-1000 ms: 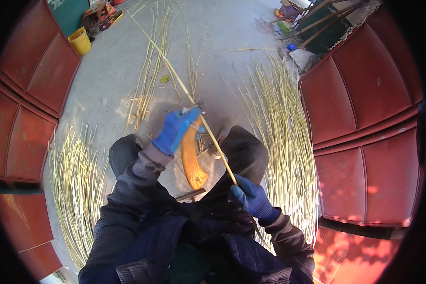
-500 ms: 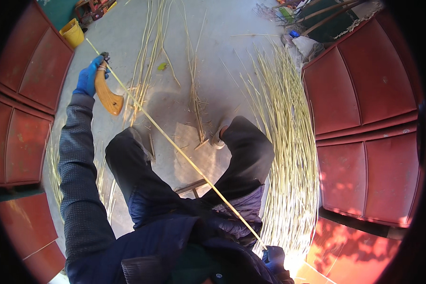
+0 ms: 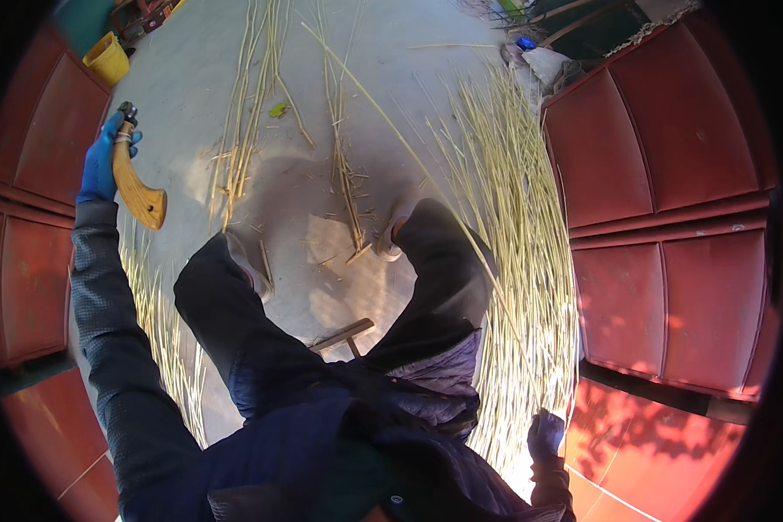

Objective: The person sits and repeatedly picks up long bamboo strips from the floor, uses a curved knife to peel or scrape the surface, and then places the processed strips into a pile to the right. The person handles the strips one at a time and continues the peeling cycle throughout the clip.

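Note:
My left hand (image 3: 101, 163), in a blue glove, is closed around a curved wooden-handled tool (image 3: 139, 191). A small dark metal head shows at its upper end, with pale string wound just below. Down at the lower right, my right hand (image 3: 545, 435), also gloved in blue, is closed at the lower end of a long pale stalk (image 3: 400, 139). That stalk slants up and left across my knee, its far tip above the floor. Its lower end blends into the large bundle of stalks (image 3: 535, 287) at my right, and the fingers' exact grip is dark.
Thin stalks (image 3: 250, 104) lie ahead on the grey floor, with short cut pieces near my feet. More stalks (image 3: 170, 348) lie at my left. Red padded furniture (image 3: 670, 287) stands on both sides. A yellow bucket (image 3: 107, 59) is at far left, a white bag (image 3: 546, 65) at far right.
The stalk has swung right, away from the tool, and now lies over my right knee and the bundle. My left hand has moved left with the tool; my right hand has moved right and up.

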A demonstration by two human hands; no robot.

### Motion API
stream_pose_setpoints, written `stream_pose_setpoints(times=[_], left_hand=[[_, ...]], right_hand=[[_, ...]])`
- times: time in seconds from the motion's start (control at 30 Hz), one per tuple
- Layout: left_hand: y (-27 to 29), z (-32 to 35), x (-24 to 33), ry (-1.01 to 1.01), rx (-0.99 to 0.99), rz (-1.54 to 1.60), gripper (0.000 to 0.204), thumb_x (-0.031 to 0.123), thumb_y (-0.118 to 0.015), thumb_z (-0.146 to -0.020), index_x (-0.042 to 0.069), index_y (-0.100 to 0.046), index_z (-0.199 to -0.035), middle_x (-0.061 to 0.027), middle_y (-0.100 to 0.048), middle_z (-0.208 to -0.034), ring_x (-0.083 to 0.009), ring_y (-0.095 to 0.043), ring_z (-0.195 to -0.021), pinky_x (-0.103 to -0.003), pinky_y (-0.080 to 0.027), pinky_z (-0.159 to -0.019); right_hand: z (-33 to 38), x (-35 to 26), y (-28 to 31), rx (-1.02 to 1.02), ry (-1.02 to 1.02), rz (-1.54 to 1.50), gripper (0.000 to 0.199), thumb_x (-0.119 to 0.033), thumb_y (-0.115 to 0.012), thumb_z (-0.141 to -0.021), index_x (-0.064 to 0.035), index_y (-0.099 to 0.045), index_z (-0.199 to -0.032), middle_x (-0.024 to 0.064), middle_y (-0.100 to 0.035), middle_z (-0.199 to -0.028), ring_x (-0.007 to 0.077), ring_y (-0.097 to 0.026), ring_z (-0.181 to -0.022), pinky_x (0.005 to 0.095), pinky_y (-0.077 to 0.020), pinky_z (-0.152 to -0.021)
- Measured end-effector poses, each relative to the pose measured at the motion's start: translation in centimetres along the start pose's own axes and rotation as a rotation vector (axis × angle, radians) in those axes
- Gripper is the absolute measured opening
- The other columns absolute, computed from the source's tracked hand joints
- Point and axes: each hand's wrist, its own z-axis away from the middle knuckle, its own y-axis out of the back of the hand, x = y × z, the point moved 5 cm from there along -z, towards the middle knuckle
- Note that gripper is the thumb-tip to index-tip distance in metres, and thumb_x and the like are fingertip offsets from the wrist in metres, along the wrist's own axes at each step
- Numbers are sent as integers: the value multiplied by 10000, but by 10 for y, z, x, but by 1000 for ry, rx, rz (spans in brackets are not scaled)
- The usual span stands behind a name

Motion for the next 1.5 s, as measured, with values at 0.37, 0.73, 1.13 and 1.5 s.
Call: stream_pose_setpoints(times=[0.37,0.73,1.13,1.5], left_hand=[[-297,107,-49,283,-513,-36,399,403,-587,-1044,36,-647,-1190,-14,-603,-852,-79,-576,-661,-232,-478,-557],[-316,114,-92,748,85,-643,354,287,-618,-1029,10,-653,-1247,-50,-617,-1041,-146,-567,-869,-278,-454,-759],[-217,83,-173,-91,-444,-772,216,246,-633,-1010,60,-699,-1097,-23,-635,-772,-139,-583,-620,-301,-467,-568],[-287,140,-48,616,-259,-172,254,246,-647,-965,-7,-655,-980,-58,-657,-728,-123,-665,-692,-271,-535,-614]], right_hand=[[-85,51,-89,66,-238,231,119,-114,-601,-858,-113,-578,-741,93,-590,-599,300,-573,-560,462,-410,-574],[-53,81,-211,-625,-914,111,281,-248,-498,-988,-201,-770,-1046,53,-773,-1069,280,-733,-1036,467,-520,-821],[-84,163,-198,-755,-1162,383,319,-355,-675,-910,-166,-751,-1156,83,-748,-1211,307,-704,-1152,493,-544,-860],[-569,-12,-130,231,-182,110,220,-335,-624,-826,-118,-643,-849,161,-726,-801,394,-707,-747,552,-534,-659]])
